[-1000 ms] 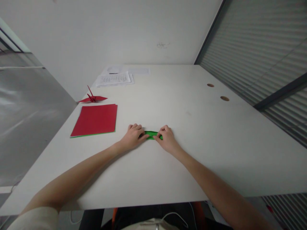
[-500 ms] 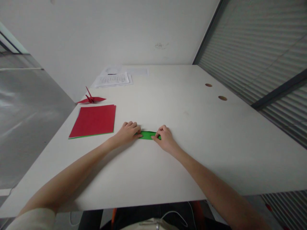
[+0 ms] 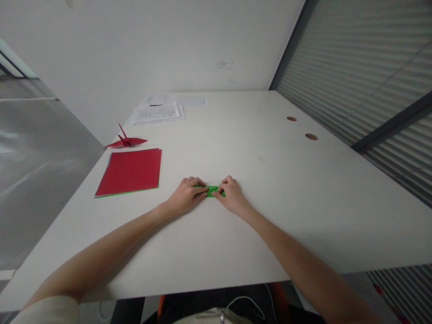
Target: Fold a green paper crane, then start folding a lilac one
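Now, at twelve o'clock from the person [image 3: 121, 243], the folded green paper [image 3: 212, 191] lies on the table [image 3: 270, 189], pinched by the right hand [image 3: 231, 194]. The left hand [image 3: 186, 192] touches its left end, but whether it clamps, I cannot tell; red sheets [image 3: 131, 171] lie at eleven o'clock.

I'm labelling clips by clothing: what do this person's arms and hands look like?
The left grip and right grip are ungloved hands. The forearms are uncovered, without visible markings or cables. A pale sleeve shows on the left; none is in view on the right.
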`<state>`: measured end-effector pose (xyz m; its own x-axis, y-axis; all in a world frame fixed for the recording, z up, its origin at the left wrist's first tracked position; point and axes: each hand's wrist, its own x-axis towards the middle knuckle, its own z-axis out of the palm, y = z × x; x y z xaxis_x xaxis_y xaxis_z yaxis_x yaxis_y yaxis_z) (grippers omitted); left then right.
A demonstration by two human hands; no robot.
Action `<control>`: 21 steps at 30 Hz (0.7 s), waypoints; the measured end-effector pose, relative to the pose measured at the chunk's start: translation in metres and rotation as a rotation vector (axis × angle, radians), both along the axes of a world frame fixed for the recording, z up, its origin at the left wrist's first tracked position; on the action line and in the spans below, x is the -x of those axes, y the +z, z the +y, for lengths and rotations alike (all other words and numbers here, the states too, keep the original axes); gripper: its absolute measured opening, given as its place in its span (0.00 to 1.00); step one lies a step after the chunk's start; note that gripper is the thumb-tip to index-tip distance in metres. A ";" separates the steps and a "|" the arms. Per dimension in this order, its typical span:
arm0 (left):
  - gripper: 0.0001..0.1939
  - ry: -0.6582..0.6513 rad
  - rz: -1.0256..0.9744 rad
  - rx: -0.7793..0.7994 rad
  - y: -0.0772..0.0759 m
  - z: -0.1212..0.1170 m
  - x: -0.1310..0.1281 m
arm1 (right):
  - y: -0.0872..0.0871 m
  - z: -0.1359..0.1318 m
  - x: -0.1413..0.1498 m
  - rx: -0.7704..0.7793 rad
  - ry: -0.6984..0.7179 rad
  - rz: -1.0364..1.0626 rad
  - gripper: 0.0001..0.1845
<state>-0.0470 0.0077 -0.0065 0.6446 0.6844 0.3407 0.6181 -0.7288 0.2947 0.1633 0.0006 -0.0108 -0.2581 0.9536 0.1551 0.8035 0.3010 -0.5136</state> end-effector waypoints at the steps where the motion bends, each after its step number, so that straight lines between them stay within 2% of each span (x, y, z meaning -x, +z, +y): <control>1: 0.13 0.004 -0.007 0.002 0.000 0.000 0.000 | 0.000 0.000 0.000 -0.001 0.000 -0.005 0.10; 15: 0.11 0.025 -0.067 0.120 -0.002 0.006 0.004 | 0.000 0.001 -0.001 0.006 0.001 -0.011 0.11; 21: 0.12 0.051 -0.056 0.089 -0.003 0.006 0.003 | 0.002 0.003 0.000 0.026 0.005 -0.017 0.11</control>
<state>-0.0503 0.0140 -0.0090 0.5901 0.7445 0.3122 0.6340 -0.6667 0.3918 0.1635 0.0036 -0.0093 -0.2649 0.9561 0.1255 0.8107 0.2913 -0.5079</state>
